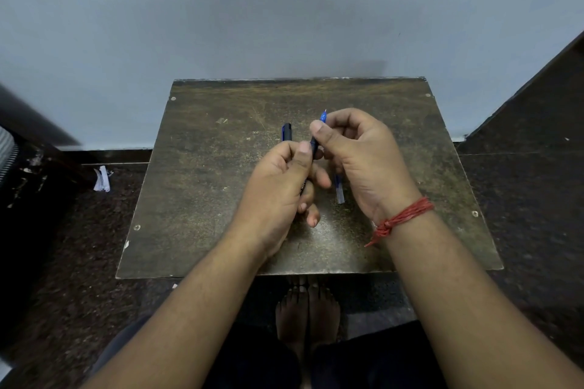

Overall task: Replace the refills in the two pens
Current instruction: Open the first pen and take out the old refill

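Worn brown table (pixel 202 186) against pale wall (pixel 189 25); dark speckled floor (pixel 63 246).

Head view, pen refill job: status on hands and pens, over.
Both hands on blue pen, left hand low, right hand near tip. Second pen on table beyond. Blue-and-clear piece lying under right hand. Nothing obstructing.
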The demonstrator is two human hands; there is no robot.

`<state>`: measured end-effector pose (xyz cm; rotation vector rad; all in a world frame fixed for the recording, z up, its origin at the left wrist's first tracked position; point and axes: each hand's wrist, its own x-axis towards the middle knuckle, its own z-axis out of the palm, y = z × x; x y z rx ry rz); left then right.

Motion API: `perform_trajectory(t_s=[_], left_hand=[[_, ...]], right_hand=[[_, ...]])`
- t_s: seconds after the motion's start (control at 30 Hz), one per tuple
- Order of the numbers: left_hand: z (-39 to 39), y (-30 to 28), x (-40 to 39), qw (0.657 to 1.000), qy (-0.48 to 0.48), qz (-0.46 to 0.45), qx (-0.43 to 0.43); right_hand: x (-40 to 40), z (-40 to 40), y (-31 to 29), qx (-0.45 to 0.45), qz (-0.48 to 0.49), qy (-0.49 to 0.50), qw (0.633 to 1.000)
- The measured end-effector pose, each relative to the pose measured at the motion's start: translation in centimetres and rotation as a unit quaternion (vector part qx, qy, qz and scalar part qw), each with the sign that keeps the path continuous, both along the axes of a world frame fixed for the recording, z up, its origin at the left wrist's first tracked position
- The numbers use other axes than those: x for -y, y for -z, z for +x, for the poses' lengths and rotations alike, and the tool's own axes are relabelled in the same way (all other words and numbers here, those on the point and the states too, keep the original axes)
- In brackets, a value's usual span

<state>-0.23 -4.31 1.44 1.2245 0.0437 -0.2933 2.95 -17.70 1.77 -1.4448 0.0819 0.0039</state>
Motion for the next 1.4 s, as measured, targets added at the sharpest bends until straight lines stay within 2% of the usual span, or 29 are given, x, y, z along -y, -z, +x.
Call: perform_trajectory(t_s=[0.33,0.53,0.67,0.97,1.2,1.4], left_hand=[[0.06,0.01,0.01,0.999,0.005,-0.041,-0.006],[0.05,0.06,-0.01,0.998,0.004,-0.054,-0.013],[0.09,0.0,-0.01,0.999,0.0,-0.05,-0.013],[0.01,0.14,0.07,0.999,-0.001,-0.034,-0.019],[-0.09,-0.1,0.09,0.999,0.001,-0.038,-0.013],[0.01,0.06,0.19,0.999,0.001,-0.041,-0.009]], right_hand=[[-0.06,-0.08,-0.52,-0.034,0.075,-0.032,0.996],[-0.06,0.01,-0.13,-0.036,0.048,-0.023,0.998],[0.15,0.11,-0.5,-0.052,0.067,-0.038,0.996],[-0.06,0.12,0.1,-0.044,0.022,0.008,0.999],[-0.15,0.01,-0.74,-0.058,0.107,-0.01,0.992],[-0.18,-0.08,-0.36,-0.046,0.029,0.003,0.999]])
